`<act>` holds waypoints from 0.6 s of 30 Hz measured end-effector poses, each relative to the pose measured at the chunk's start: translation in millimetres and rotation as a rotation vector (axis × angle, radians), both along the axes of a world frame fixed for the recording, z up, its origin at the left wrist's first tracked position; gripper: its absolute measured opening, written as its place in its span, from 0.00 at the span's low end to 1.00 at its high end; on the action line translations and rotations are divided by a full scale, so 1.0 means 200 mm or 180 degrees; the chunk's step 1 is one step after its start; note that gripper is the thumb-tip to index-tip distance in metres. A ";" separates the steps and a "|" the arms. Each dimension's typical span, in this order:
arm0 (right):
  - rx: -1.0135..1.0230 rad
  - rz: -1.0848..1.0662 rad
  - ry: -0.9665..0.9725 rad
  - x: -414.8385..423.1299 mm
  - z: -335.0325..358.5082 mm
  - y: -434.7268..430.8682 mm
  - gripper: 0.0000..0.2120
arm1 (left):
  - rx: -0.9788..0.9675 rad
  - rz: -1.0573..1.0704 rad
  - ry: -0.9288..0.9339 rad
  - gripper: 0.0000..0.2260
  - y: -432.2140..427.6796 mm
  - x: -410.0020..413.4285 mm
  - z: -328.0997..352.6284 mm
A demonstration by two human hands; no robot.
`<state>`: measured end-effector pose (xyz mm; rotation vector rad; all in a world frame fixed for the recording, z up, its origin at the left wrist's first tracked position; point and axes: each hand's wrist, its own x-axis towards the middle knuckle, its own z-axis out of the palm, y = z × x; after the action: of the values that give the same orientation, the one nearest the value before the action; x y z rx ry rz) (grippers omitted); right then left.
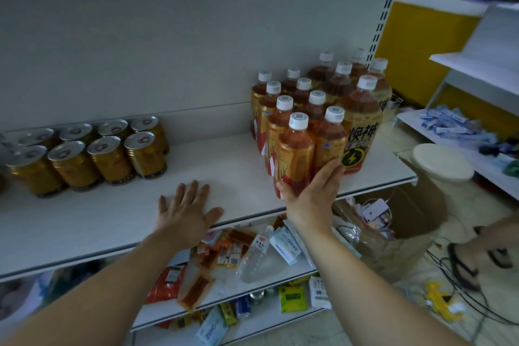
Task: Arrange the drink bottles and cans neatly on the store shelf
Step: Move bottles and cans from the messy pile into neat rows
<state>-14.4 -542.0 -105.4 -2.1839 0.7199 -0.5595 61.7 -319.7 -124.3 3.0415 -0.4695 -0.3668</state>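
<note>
L hand (187,212) flat on shelf (84,219), fingers spread; R hand (311,194) fingers straight, pressing front bottle (295,154).

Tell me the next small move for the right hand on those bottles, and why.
Probably press the front white-capped bottle back a little, into line with its row. It stands closest to the front edge of the shelf. The right hand lies against it with straight fingers, so a short push should do it. The left hand rests flat on the shelf.
</note>
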 end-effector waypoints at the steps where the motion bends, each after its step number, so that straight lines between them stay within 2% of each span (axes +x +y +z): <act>1: -0.0002 -0.0007 0.0015 0.00 0.00 0.00 0.59 | 0.0008 -0.0008 0.0026 0.33 0.00 0.00 0.00; 6: -0.0045 0.0032 0.0092 -0.05 0.09 -0.02 0.60 | 0.0013 -0.0120 0.0459 0.34 0.00 0.04 0.09; 10: -0.0913 0.0265 -0.0298 -0.11 0.34 -0.01 0.52 | -0.0475 -0.0222 0.0636 0.35 0.04 0.04 0.25; 13: -0.1463 0.0739 -0.0066 -0.08 0.58 0.04 0.45 | -0.0917 -0.0203 0.0525 0.34 0.08 -0.03 0.43; 18: -0.1550 0.1671 0.0580 0.04 0.87 0.21 0.38 | -0.1267 0.0099 0.0006 0.32 0.22 -0.27 0.74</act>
<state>-5.8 -500.2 69.3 -2.7646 0.0705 -0.2774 8.4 -274.7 23.9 2.6590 -0.4342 -0.2402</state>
